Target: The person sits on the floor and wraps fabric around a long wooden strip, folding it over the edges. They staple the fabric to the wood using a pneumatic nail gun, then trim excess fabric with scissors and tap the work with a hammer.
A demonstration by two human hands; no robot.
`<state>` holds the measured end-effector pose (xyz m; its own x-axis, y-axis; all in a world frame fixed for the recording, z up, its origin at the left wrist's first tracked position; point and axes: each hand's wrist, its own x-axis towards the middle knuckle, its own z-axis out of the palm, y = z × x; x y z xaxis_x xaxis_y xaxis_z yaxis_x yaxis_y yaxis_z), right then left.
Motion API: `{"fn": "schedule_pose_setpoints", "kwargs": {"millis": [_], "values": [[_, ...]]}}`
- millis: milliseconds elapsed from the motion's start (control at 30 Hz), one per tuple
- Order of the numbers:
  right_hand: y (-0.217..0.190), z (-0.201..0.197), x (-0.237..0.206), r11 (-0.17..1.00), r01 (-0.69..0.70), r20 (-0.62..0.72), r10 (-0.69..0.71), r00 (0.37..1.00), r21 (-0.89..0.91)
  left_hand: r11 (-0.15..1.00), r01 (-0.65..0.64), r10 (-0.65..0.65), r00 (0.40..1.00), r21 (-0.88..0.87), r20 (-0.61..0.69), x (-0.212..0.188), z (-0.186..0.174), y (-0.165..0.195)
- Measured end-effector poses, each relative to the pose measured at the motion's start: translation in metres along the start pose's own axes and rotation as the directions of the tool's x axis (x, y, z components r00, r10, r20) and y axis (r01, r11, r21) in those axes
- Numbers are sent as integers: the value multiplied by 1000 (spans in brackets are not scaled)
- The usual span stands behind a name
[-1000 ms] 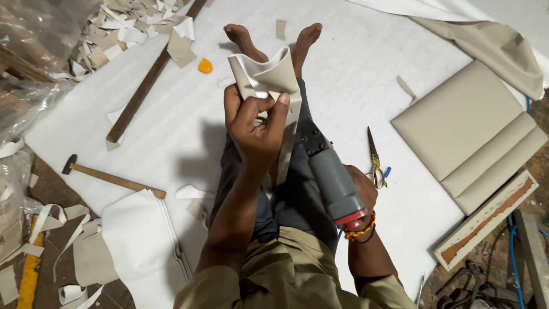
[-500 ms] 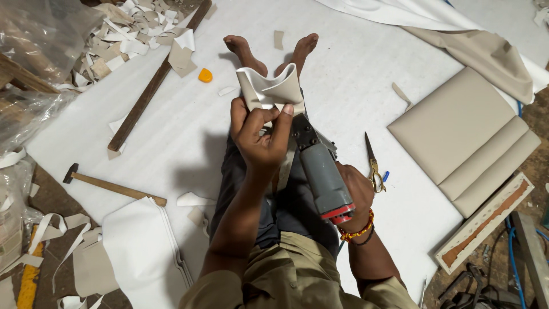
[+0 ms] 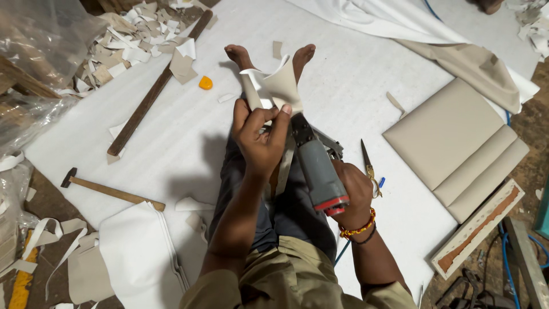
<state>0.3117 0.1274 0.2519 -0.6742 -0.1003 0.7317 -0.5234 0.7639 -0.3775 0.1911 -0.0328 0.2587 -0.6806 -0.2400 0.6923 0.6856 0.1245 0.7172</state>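
Subject sits on the floor on a white sheet (image 3: 171,143), legs stretched out and bare feet (image 3: 240,55) at the far end. All positions below are taken from the folded pale strip (image 3: 274,86) held over the shins.

Left hand (image 3: 260,137): raised just below the strip, fingers (image 3: 281,120) pressed together on its lower edge, thumb against forefinger, pinching the material. The strip curls upward and stands free above the hand; a further length hangs down under the hand along the leg.

Right hand (image 3: 353,191): wrapped closed around the grip of a grey power stapler (image 3: 317,169) with a red band at its rear. The tool's nose lies against the strip's lower edge, beside the left fingers.

Surroundings: scissors (image 3: 369,166) lie on the sheet to the right of the strip, just beyond the tool. Further right sits a padded beige panel (image 3: 452,143), and beyond that a narrow framed board (image 3: 477,229). To the left of the strip lie a long wooden batten (image 3: 154,94), a small orange piece (image 3: 205,83), and a hammer (image 3: 108,189) nearer the subject. Offcuts (image 3: 131,40) are heaped at far left.

Assessment of progress: the strip appears folded and positioned, with the tool brought up to it. No fastener can be made out in the material, so fixing seems yet to be completed. The beige panel looks already covered.
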Motion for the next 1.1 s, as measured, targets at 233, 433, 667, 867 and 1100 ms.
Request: {"fn": "schedule_pose_setpoints", "kwargs": {"millis": [233, 433, 667, 867, 1100], "values": [[3, -4, -11, 999, -23, -10, 23, 1000, -46, 1000, 8, -8, 1000, 16, -6, 0, -1, -5], [15, -7, -73, 969, -237, 30, 240, 970, -68, 989, -13, 48, 970, -144, 239, 9, -19, -5], [42, 5, -129, 735, -676, 130, 675, 726, -45, 990, -136, 65, 625, 27, 778, 76, -77, -11], [45, 15, -134, 756, -655, 156, 646, 747, 7, 817, -501, -23, 469, 288, 883, 112, -81, 7], [48, 33, -103, 682, -725, 184, 703, 687, 99, 859, -461, -16, 411, 223, 912, 125, -61, 9]]}}
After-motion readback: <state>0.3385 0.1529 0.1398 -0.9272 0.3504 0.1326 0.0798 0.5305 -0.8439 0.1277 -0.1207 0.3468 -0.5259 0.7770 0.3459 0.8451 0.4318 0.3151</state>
